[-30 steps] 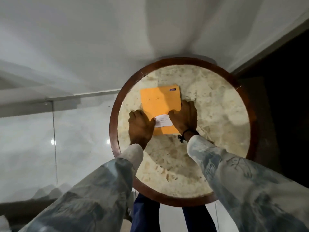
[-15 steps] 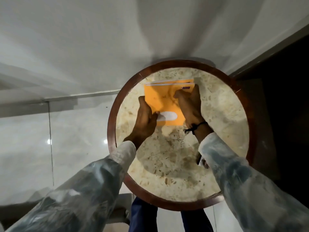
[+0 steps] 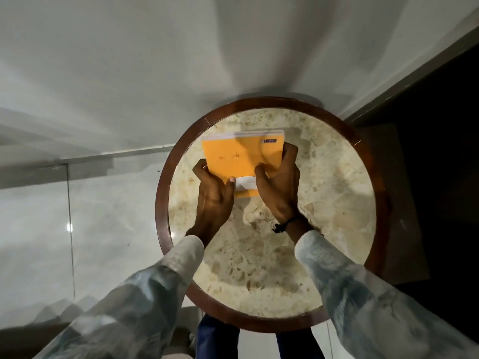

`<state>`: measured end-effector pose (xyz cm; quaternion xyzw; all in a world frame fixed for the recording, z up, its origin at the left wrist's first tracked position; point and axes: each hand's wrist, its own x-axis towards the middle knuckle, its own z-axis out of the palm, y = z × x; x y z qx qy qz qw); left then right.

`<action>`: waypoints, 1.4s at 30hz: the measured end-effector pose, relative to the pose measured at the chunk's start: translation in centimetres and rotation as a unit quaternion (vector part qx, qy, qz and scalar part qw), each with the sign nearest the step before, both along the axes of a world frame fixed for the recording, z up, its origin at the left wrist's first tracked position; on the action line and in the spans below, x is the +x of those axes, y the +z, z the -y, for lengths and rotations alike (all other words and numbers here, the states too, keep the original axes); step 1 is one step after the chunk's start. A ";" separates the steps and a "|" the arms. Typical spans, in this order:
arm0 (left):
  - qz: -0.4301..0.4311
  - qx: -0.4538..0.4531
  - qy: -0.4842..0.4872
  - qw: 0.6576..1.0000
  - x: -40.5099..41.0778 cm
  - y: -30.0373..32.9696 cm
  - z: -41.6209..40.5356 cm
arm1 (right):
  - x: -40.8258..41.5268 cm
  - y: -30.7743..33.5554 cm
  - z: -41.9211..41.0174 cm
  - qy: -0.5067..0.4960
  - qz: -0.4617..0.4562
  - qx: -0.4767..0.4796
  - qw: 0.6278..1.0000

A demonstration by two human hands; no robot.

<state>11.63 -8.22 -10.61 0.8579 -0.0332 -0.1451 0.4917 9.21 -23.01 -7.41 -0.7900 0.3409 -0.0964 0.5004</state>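
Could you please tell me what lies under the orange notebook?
The round marble table shows all around the orange notebook, which the left hand and right hand grip by its sides. The patch of tabletop directly underneath is covered, so anything there cannot be seen.

One camera is sitting on the person's head. It is looking forward and steeply down, almost straight onto the round worktop (image 3: 161,203). It is sitting close: the left sleeve (image 3: 140,301) and right sleeve (image 3: 368,301) are filling the bottom corners. The left hand (image 3: 213,200) and right hand (image 3: 278,193), gripping an orange book (image 3: 241,156), are showing in the middle. The wide lens is bending the edges.
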 end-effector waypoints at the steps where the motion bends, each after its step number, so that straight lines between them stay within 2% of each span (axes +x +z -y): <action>1: -0.014 0.016 0.004 1.000 0.2 0.0 0.3 | 0.5 -0.1 0.2 0.003 -0.034 -0.013 0.999; 5: -0.063 0.163 0.069 0.982 1.6 0.2 2.0 | 2.5 -1.2 1.0 0.023 -0.175 -0.063 0.982; 7: -0.098 0.203 0.080 0.971 2.1 0.4 2.5 | 3.4 -1.9 1.4 0.047 -0.228 -0.085 0.969; 9: -0.095 0.217 0.072 0.969 2.0 0.2 2.9 | 4.0 -2.5 1.6 0.069 -0.261 -0.099 0.958; 17: -0.086 0.250 0.064 0.962 1.8 0.8 3.6 | 3.1 -2.8 2.0 0.020 -0.219 -0.061 0.974; 20: 0.021 0.310 0.008 0.951 1.2 1.2 3.5 | -1.1 -1.6 2.4 -0.027 -0.176 -0.076 0.981; 23: 0.109 0.303 -0.108 0.941 0.4 0.8 4.4 | -7.6 -0.6 2.7 -0.049 -0.188 -0.107 0.975; 27: 0.105 0.323 -0.209 0.917 -0.6 -1.6 5.9 | -14.5 0.3 2.3 -0.117 -0.290 -0.116 0.943; 30: 0.107 0.352 -0.228 0.901 -1.2 -3.6 5.8 | -17.3 -0.2 1.6 -0.112 -0.357 -0.091 0.923; 35: 0.114 0.365 -0.235 0.894 -0.9 -4.1 5.7 | -17.5 -1.8 2.2 -0.109 -0.302 -0.045 0.946; 42: 0.115 0.372 -0.232 0.891 -0.8 -4.3 5.6 | -8.4 -3.2 6.8 -0.085 -0.218 -0.086 0.968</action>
